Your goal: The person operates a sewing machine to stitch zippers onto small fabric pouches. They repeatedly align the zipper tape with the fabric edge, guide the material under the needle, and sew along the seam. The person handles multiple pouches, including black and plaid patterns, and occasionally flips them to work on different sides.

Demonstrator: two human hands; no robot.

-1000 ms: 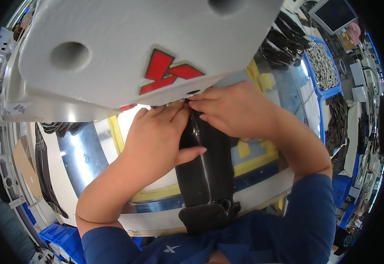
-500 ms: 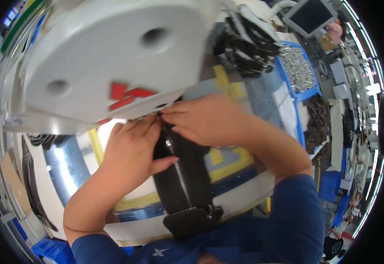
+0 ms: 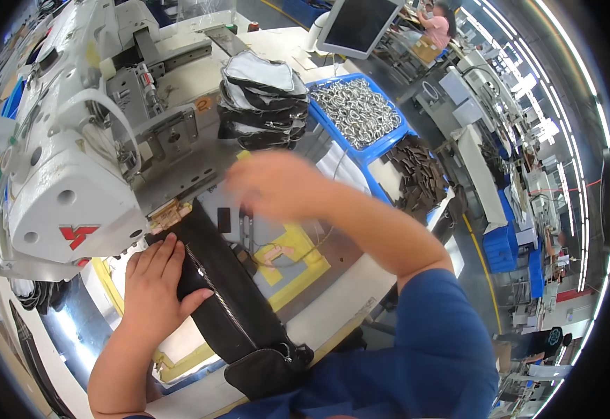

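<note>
The biggest thing is the white sewing machine point(image 3: 78, 202). A moment ago it filled much of the top of the frame, and now it sits at the upper left, as the view has swung round. More of the white counter point(image 3: 350, 300) shows now too.

On it lies a long black bag point(image 3: 245, 297), from the middle left to the lower middle of the frame. Both hands were on it before. Now the right hand point(image 3: 266, 185) has come off, so it looks like just the left hand point(image 3: 152, 272) keeps the bag steady. The bag's long way runs on a slant. One end points up and left, to the machine, and the other points down and right, to the blue shirt point(image 3: 416, 349).

The left hand is open and flat on the bag, with its thumb out to the side. It presses but does not grip. The right hand is up over the counter and blurry. Its fingers look bent, but I cannot tell if they hold anything.

A small black pouch point(image 3: 256, 370) is at the low end. The thin silver zip point(image 3: 229, 313) runs along the bag, just beside the left thumb
</note>
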